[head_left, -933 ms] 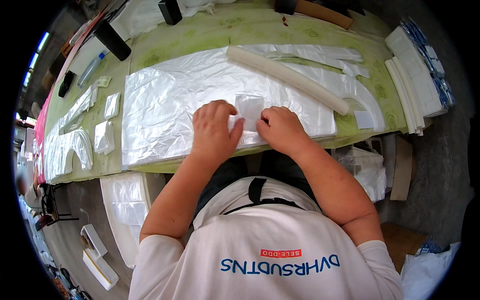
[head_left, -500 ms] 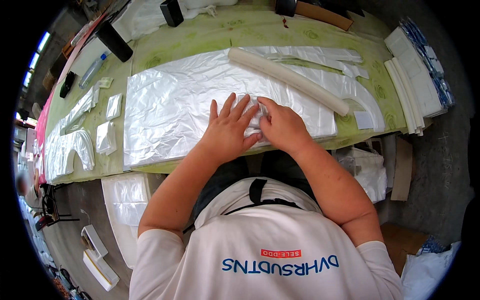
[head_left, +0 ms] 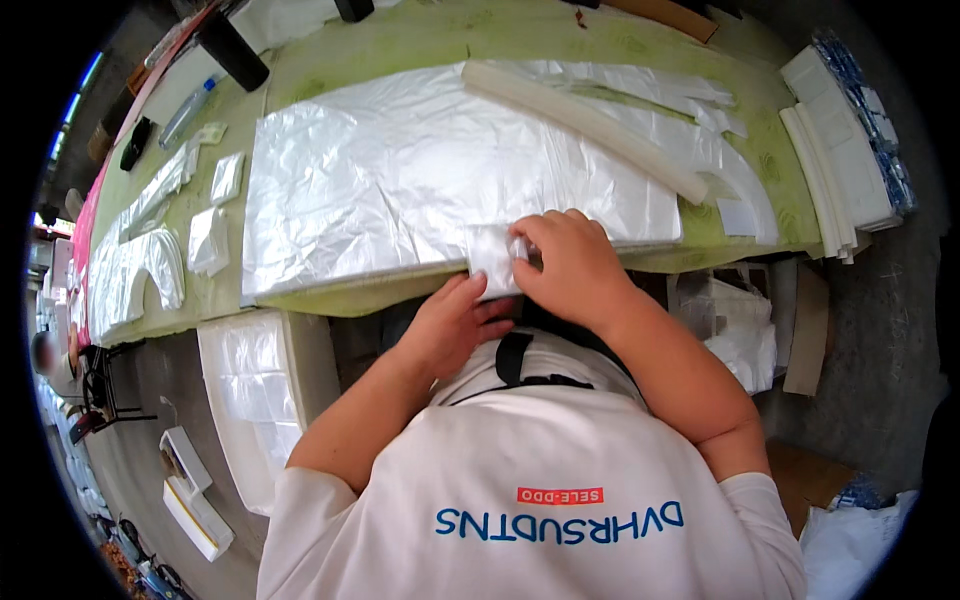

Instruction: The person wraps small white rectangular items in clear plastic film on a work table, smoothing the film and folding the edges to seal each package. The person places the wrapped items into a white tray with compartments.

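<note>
A small folded packet of clear plastic (head_left: 490,254) is held between my two hands, just off the table's near edge. My left hand (head_left: 447,328) grips its lower left corner, thumb on top and fingers below. From the right, my right hand (head_left: 572,262) pinches the packet's side with thumb and curled fingers. Behind it lies a broad stack of shiny, creased plastic sheets (head_left: 360,185). Across the stack's right part rests a long whitish tube (head_left: 585,132) at a slant.
Left on the green tablecloth (head_left: 290,300) are folded plastic packets (head_left: 208,242), cut plastic strips (head_left: 140,270), a bottle (head_left: 187,113) and a black cylinder (head_left: 232,50). White rolls (head_left: 815,185) stand at the right end. A white bin (head_left: 255,400) sits below the table, left.
Both hands have drawn back from the sheet stack to the table's near edge, with the folded packet between them. My left hand no longer lies spread on the plastic.
</note>
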`<state>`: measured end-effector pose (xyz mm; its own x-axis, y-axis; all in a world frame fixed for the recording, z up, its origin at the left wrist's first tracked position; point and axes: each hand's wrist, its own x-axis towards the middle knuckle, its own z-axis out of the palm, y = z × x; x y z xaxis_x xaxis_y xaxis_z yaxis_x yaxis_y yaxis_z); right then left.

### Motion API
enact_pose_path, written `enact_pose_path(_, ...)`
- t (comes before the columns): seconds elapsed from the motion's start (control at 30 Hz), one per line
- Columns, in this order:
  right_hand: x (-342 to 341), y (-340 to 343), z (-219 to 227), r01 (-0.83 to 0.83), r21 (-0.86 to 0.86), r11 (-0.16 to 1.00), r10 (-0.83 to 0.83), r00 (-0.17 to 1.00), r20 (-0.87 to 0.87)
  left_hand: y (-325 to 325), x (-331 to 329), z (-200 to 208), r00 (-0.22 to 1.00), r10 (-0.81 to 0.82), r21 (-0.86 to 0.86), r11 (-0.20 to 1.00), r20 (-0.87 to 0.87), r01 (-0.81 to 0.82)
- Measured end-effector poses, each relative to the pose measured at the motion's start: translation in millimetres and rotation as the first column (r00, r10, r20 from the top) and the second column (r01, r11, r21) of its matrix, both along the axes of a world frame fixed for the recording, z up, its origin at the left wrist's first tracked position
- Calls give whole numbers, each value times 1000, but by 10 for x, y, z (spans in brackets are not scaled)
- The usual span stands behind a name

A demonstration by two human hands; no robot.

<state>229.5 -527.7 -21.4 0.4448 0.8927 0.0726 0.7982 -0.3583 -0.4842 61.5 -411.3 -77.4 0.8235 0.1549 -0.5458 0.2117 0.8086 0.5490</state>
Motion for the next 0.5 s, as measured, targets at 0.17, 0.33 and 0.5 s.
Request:
enact_pose_path(0.17,-410,-329,-295,211,337,918,-46,899,-436,-230,61,19,997,72,21,997,-31,-71)
enact_pose_path(0.33,-521,-354,-555,428,286,858,-8,566,-824,-375,-14,29,994,107,79,991,33,-109)
enact_pose_path(0.5,-551,-292,-588,548,360,755,-14,563,-826,-273,-177,-47,937,350,159,924,19,-348)
